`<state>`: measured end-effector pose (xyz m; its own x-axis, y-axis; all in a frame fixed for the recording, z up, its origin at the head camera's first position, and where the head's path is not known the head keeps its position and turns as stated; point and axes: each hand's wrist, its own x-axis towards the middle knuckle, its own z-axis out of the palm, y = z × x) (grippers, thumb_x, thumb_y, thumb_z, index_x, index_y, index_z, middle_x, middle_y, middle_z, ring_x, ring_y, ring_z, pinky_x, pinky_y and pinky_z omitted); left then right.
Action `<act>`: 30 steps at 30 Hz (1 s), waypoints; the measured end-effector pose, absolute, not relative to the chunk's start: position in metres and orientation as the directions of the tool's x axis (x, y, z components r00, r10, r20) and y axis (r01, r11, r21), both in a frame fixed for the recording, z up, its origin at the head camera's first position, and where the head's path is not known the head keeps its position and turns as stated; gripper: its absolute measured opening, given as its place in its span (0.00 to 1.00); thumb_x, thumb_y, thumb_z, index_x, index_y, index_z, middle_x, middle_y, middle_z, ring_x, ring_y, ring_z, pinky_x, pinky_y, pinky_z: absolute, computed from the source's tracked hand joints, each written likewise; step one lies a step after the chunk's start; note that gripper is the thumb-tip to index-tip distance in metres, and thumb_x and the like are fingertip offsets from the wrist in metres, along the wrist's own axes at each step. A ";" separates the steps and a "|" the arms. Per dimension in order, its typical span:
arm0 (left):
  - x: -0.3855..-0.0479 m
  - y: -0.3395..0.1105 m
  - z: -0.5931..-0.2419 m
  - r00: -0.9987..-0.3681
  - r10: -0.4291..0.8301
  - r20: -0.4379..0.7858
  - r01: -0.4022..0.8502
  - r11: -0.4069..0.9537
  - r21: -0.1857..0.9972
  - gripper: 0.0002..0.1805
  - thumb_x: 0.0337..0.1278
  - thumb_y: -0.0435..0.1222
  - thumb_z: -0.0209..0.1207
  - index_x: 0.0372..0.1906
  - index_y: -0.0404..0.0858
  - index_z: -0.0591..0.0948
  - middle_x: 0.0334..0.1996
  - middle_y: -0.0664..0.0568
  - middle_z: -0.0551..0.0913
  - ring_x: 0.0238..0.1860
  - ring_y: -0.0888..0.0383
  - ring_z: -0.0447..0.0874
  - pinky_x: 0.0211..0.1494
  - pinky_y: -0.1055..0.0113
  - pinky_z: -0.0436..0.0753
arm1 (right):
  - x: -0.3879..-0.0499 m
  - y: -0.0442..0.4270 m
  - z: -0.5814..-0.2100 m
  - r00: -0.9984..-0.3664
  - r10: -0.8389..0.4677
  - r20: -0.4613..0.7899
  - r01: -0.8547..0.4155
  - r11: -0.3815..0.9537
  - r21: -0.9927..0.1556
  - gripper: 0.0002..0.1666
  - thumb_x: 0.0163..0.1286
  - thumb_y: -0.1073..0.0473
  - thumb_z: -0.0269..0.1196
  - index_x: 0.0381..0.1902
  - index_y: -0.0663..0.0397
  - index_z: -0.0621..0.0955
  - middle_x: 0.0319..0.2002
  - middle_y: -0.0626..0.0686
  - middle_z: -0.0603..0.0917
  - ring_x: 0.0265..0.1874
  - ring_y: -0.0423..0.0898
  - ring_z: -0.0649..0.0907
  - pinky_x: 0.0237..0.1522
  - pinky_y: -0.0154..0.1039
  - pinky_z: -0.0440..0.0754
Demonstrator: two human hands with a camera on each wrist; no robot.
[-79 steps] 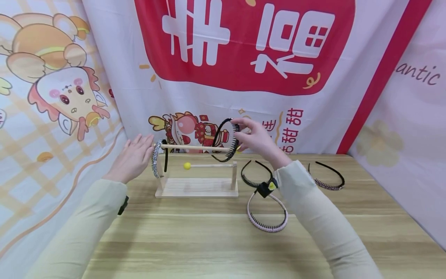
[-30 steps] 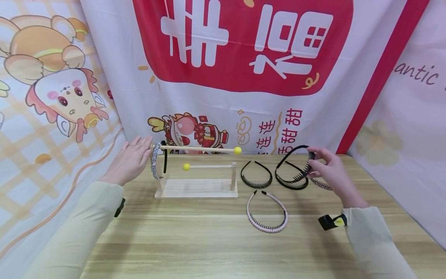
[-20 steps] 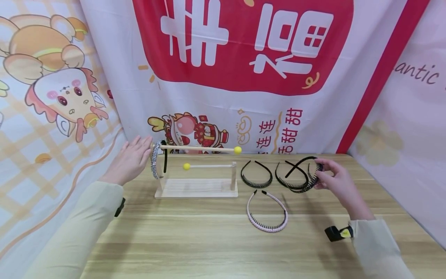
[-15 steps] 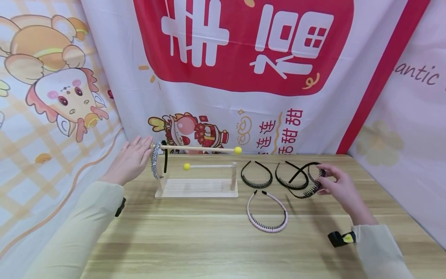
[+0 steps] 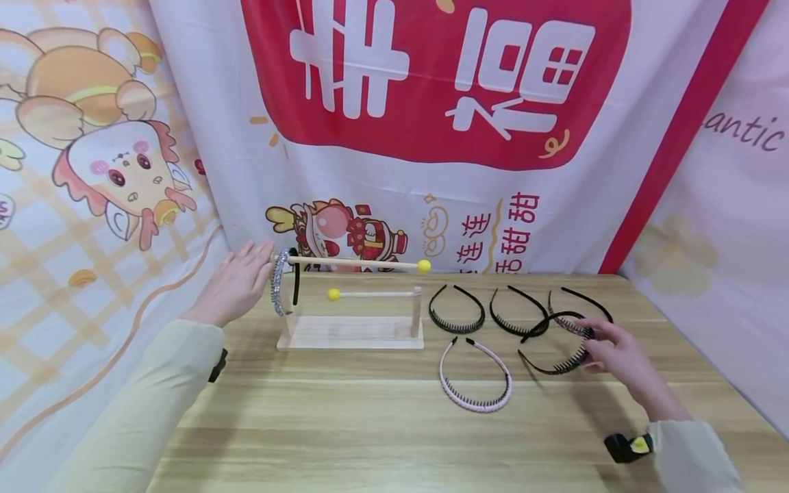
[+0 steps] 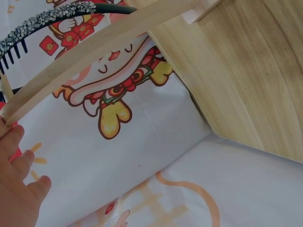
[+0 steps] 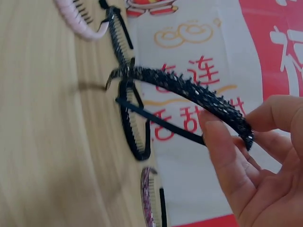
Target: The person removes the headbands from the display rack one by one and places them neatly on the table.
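Observation:
My right hand point(image 5: 622, 363) pinches a black toothed headband point(image 5: 562, 370) between thumb and fingers, tilted low over the right of the table. In the right wrist view, dark sparkling stones cover the outside of this headband point(image 7: 189, 91). On the left, my left hand point(image 5: 237, 284) has its fingers stretched out, touching the left end of a wooden headband rack point(image 5: 351, 334). A silver rhinestone headband point(image 5: 277, 287) hangs on the rack's upper rod beside those fingers. The left wrist view shows the fingertips against the wooden upright point(image 6: 90, 56).
Two black headbands, the left one point(image 5: 456, 329) and the right one point(image 5: 516, 331), lie right of the rack. Behind the held one is a glittery headband point(image 5: 566, 323). A pink headband point(image 5: 482, 405) lies nearer. Yellow balls cap the rods, one ball point(image 5: 424, 267) on the upper.
The right hand has drawn the black headband off the right end of the upper rod, carried it right and lowered it towards the table, nearer to me. My left hand stays at the rack.

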<state>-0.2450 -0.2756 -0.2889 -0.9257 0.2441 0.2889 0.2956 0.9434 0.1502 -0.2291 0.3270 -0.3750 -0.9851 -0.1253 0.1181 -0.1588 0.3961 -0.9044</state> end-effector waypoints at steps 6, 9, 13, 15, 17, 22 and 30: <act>-0.244 -0.274 -0.287 -0.929 0.231 0.288 0.287 0.943 0.170 0.29 0.73 0.44 0.29 0.70 0.31 0.51 0.69 0.37 0.49 0.68 0.37 0.40 0.68 0.44 0.37 | -0.224 0.347 -0.380 -0.982 -0.189 0.023 -0.105 0.435 -0.894 0.13 0.68 0.63 0.55 0.49 0.49 0.75 0.34 0.60 0.78 0.25 0.55 0.83 0.28 0.47 0.84; -0.244 -0.274 -0.287 -0.930 0.228 0.289 0.286 0.941 0.178 0.29 0.73 0.44 0.29 0.70 0.31 0.51 0.69 0.37 0.50 0.68 0.38 0.40 0.68 0.44 0.37 | -0.222 0.352 -0.381 -0.960 -0.267 -0.079 -0.060 0.477 -0.877 0.13 0.68 0.60 0.56 0.48 0.62 0.74 0.30 0.60 0.81 0.23 0.56 0.83 0.26 0.48 0.83; -0.243 -0.274 -0.288 -0.930 0.226 0.290 0.286 0.940 0.186 0.29 0.73 0.44 0.29 0.70 0.30 0.51 0.69 0.37 0.50 0.68 0.38 0.40 0.68 0.44 0.38 | -0.220 0.354 -0.383 -0.897 -0.396 -0.196 -0.037 0.509 -0.860 0.15 0.68 0.59 0.55 0.43 0.68 0.72 0.28 0.60 0.80 0.21 0.53 0.82 0.23 0.47 0.83; -0.242 -0.274 -0.288 -0.930 0.225 0.289 0.286 0.940 0.188 0.29 0.73 0.44 0.29 0.70 0.30 0.51 0.69 0.36 0.50 0.68 0.38 0.40 0.68 0.44 0.38 | -0.219 0.352 -0.386 -0.872 -0.436 -0.224 -0.034 0.510 -0.859 0.14 0.68 0.58 0.55 0.41 0.67 0.73 0.27 0.61 0.80 0.20 0.51 0.81 0.22 0.45 0.83; -0.242 -0.274 -0.289 -0.931 0.223 0.290 0.285 0.940 0.189 0.29 0.73 0.44 0.29 0.70 0.30 0.51 0.69 0.36 0.50 0.68 0.38 0.40 0.68 0.44 0.38 | -0.219 0.351 -0.389 -0.862 -0.446 -0.241 -0.029 0.518 -0.855 0.13 0.68 0.58 0.56 0.38 0.65 0.74 0.25 0.60 0.81 0.18 0.48 0.80 0.20 0.41 0.82; -0.241 -0.274 -0.289 -0.931 0.221 0.291 0.283 0.940 0.190 0.29 0.73 0.44 0.29 0.70 0.30 0.51 0.69 0.36 0.50 0.68 0.38 0.40 0.68 0.44 0.38 | -0.218 0.346 -0.399 -0.866 -0.432 -0.253 -0.025 0.542 -0.840 0.13 0.65 0.56 0.59 0.37 0.62 0.76 0.21 0.58 0.81 0.15 0.45 0.79 0.16 0.37 0.79; -0.240 -0.274 -0.288 -0.931 0.220 0.291 0.282 0.940 0.190 0.29 0.73 0.44 0.29 0.69 0.30 0.51 0.69 0.35 0.50 0.68 0.38 0.40 0.68 0.44 0.39 | -0.218 0.340 -0.413 -0.854 -0.441 -0.277 -0.010 0.546 -0.838 0.11 0.65 0.57 0.59 0.36 0.60 0.77 0.20 0.57 0.81 0.15 0.45 0.80 0.15 0.32 0.77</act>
<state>-0.2398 -0.2740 -0.2882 -0.9309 0.2205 0.2913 0.2821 0.9405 0.1895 -0.2177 0.3400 -0.4132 -0.8535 -0.4413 -0.2771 -0.0104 0.5460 -0.8377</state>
